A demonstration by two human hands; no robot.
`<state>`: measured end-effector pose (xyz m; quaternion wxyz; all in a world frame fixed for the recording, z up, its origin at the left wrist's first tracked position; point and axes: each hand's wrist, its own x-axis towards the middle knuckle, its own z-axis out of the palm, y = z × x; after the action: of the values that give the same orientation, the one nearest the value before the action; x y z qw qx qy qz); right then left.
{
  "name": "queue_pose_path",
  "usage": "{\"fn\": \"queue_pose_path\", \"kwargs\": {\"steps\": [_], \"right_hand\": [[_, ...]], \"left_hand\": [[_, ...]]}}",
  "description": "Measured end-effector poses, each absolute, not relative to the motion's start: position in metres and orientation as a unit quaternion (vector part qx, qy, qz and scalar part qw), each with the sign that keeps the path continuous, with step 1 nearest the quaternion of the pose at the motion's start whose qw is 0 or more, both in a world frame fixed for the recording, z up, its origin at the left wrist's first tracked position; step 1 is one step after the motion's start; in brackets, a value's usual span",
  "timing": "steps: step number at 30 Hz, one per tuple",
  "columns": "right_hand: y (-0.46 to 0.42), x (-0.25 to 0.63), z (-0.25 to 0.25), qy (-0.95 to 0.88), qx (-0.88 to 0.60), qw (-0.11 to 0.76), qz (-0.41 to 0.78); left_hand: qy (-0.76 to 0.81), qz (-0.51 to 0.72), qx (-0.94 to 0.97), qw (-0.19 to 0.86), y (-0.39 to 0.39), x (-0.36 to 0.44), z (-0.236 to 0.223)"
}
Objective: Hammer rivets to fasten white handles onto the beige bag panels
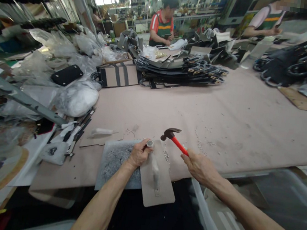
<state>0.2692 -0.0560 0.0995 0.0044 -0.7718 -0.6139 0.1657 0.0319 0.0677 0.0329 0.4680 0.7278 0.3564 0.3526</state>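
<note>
My right hand (199, 167) is closed round the red handle of a claw hammer (178, 143), its dark head raised to the right of my left hand. My left hand (139, 153) grips an upright metal punch (150, 143) whose round top shows; its lower end is hidden. Below the punch lies a beige panel (148, 192) with rounded corners, overhanging the table's front edge. A plastic-wrapped strip (155, 170) runs along it, ending at a small stitched tab. Partly under the panel and my left hand is a worn grey board (115, 162).
Another beige piece with a wrapped strip (102, 133) lies left. Small bits (166, 155) are scattered on the table (241, 121). Stacked black bag parts (180, 72) stand at the back, plastic bags (75, 97) at left. A bin (200, 209) sits front right. People work beyond the table.
</note>
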Motion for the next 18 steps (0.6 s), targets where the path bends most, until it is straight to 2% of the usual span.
{"fn": "queue_pose_path", "kwargs": {"steps": [3,5,8,11,13,18], "right_hand": [[-0.053,0.264,0.08,-0.604,-0.784,-0.021,0.14],[-0.051,0.249,0.076,-0.642,-0.763,0.03,0.072],[-0.051,0.215,0.08,-0.772,-0.62,0.131,0.039],[-0.051,0.185,0.082,-0.865,-0.48,0.102,0.104],[-0.05,0.172,0.082,-0.869,-0.479,0.073,0.106],[-0.039,0.157,0.097,-0.82,-0.567,0.074,0.027]], "left_hand": [[0.365,0.356,0.721,0.469,0.068,0.032,0.032],[0.368,0.357,0.717,0.472,0.068,0.033,0.031],[0.379,0.369,0.697,0.485,0.068,0.035,0.032],[0.406,0.384,0.661,0.5,0.07,0.038,0.033],[0.432,0.4,0.621,0.516,0.07,0.039,0.034],[0.448,0.515,0.431,0.591,0.072,0.035,0.043]]}}
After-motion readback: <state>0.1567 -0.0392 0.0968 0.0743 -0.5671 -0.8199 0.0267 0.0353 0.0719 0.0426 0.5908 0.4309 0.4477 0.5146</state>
